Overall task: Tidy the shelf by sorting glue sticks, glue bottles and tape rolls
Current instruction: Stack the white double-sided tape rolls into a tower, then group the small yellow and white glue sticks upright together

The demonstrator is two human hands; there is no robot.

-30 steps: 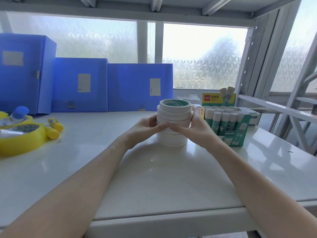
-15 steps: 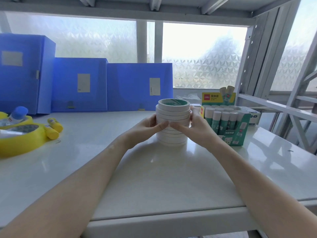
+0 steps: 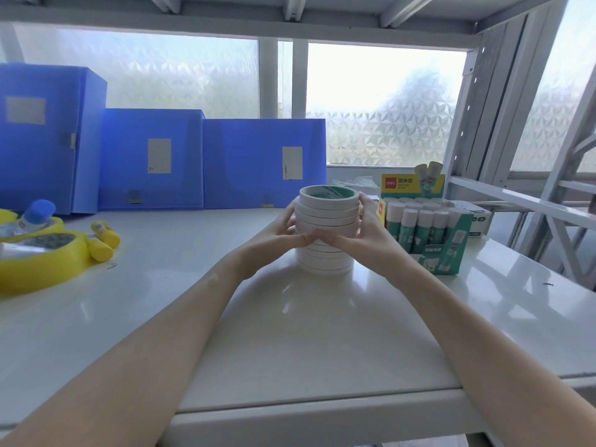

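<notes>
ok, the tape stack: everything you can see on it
The tape stack is a straight upright column of thin white rolls with a green core showing at the top. It stands on the white shelf, just left of the glue stick box. The left hand and right hand grip its sides, fingertips meeting in front.

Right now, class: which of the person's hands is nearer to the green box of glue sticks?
Right. The right hand grips the tape roll stack on the side facing the glue stick box; the left hand holds the stack's far side.
</notes>
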